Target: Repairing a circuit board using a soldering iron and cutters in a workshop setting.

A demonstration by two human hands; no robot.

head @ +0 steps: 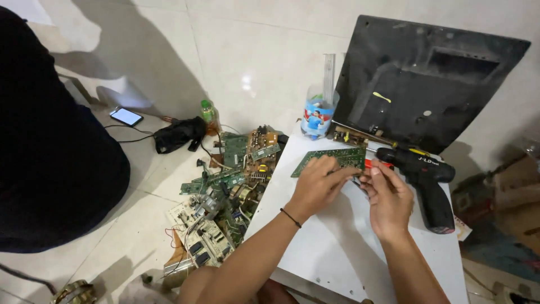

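Note:
A green circuit board [337, 157] lies on a low white table [337, 247]. My left hand [318, 184] rests on the near edge of this board, fingers curled over it. My right hand [388, 197] is close beside it, fingers pinched on a small red-handled tool [376, 164] whose tip meets the board. What the fingertips hold exactly is partly hidden. A black cordless drill [427, 180] lies on the table just right of my right hand.
A black flat-screen back cover [427, 79] leans on the wall behind the table. A cut plastic bottle [318, 115] stands at the table's far corner. Several loose circuit boards [225, 191] are piled on the floor left. A dark-clothed person [50, 146] sits far left, near a phone [126, 116].

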